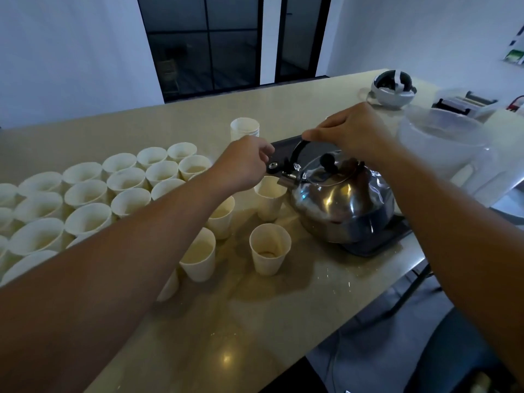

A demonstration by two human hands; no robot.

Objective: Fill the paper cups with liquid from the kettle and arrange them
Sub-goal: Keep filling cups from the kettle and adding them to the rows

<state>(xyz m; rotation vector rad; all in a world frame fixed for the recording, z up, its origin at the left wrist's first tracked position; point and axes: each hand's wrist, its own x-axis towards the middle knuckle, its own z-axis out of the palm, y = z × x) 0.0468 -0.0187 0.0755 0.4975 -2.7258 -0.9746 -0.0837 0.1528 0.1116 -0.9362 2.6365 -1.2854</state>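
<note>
With the right hand (350, 131) gripping the handle of the kettle (340, 197) on its tray and the left hand (245, 163) curled (contents unclear) beside the spout above a paper cup (269, 201) — a hasty tilt could overshoot that rim.

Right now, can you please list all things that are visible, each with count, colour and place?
kettle: one, shiny steel with black handle and lid knob, on the dark tray, right of centre
tray: one, dark, under the kettle
paper cups: many, white, grouped at left of the counter; some hold pale liquid
single cup: one, white, in front of the kettle, nearly empty
cup at spout: one, white, below the kettle's spout
stacked cups: one stack, white, behind the tray
plastic jug: one, clear, far right
counter: one, beige
left hand: near the spout, fingers curled
right hand: grips the kettle handle
</note>
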